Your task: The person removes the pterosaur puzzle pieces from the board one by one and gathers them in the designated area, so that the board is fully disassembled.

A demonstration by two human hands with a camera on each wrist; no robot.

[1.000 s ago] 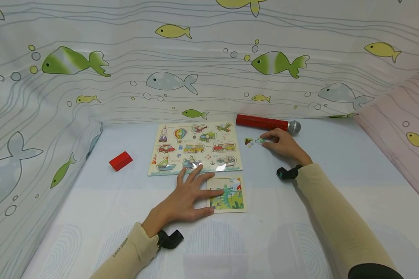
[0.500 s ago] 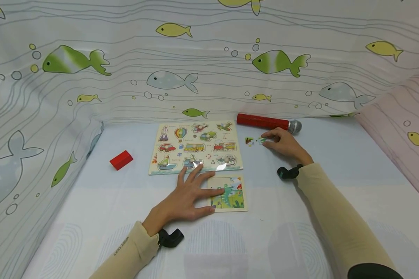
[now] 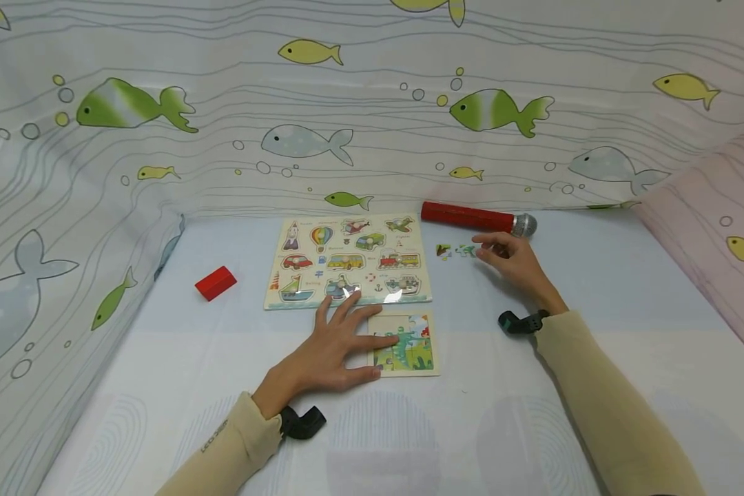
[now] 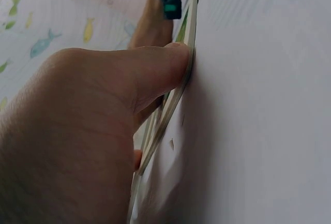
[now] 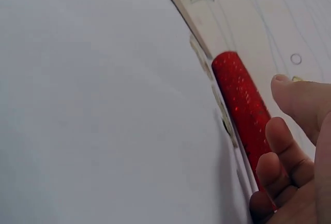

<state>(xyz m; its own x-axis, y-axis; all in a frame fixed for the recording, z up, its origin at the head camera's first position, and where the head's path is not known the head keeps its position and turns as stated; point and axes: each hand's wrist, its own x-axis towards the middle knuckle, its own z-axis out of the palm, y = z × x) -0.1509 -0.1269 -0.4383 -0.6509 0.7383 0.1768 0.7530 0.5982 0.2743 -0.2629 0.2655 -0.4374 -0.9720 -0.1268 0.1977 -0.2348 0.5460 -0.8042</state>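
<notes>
My left hand [image 3: 331,358], fingers spread, rests on a small square jigsaw puzzle [image 3: 423,362] with a green dinosaur picture. Its upper fingertips reach the lower edge of a larger peg puzzle board [image 3: 273,297] printed with vehicles. In the left wrist view the thumb [image 4: 163,66] lies along the wooden edge of the small puzzle [image 4: 192,27]. My right hand [image 3: 517,269] hovers just right of several loose jigsaw pieces [image 3: 465,251] on the table, its fingers loosely bent and holding nothing. From the right wrist view, those pieces [image 5: 223,113] appear edge-on.
A red microphone [image 3: 468,216] with a silver mesh head lies behind the right hand, close to the fish-printed back curtain [image 3: 378,158]. Left of the vehicle board sits a red block [image 3: 215,283]. The table [image 3: 161,358] has a pale printed cover.
My right hand has drawn back slightly to the right, off the loose jigsaw pieces, which now show more fully. The left hand stays where it was on the dinosaur puzzle.
</notes>
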